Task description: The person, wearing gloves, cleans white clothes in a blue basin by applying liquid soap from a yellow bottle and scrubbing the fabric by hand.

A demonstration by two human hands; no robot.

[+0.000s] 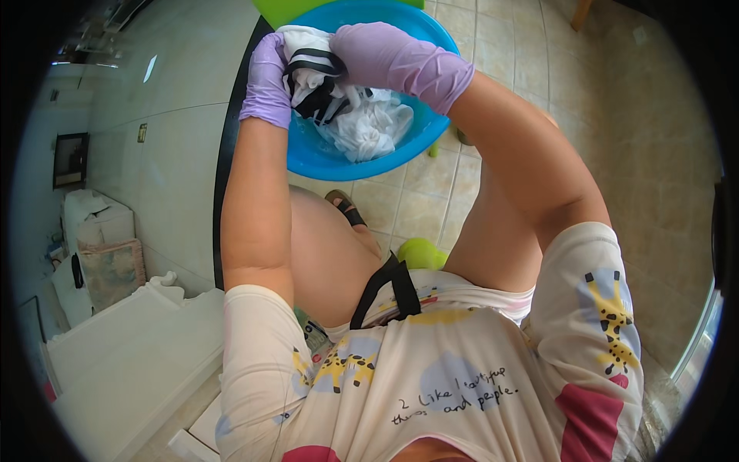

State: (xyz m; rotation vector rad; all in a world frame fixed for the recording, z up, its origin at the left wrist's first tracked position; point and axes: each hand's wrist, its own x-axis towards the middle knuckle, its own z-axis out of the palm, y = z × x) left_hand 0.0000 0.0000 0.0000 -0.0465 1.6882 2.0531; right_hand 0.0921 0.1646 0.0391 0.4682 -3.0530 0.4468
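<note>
Both of my hands wear thin purple gloves and meet over a round blue basin (346,171). Bunched between them is a white garment with black bands (312,63). My left hand (268,75) grips it from the left side, and my right hand (371,54) is closed on its right side. The fingertips of both are mostly hidden by the cloth and the gloves. Part of the cloth hangs down into the basin, where a crumpled, wet-looking white piece (369,129) lies in shallow water.
The basin rests against something bright green (289,9) at the far side. A pale wall panel with a dark edge (228,177) stands close on my left. Tiled floor (419,181) spreads around my sandalled foot (346,208). White furniture (131,362) stands at the lower left.
</note>
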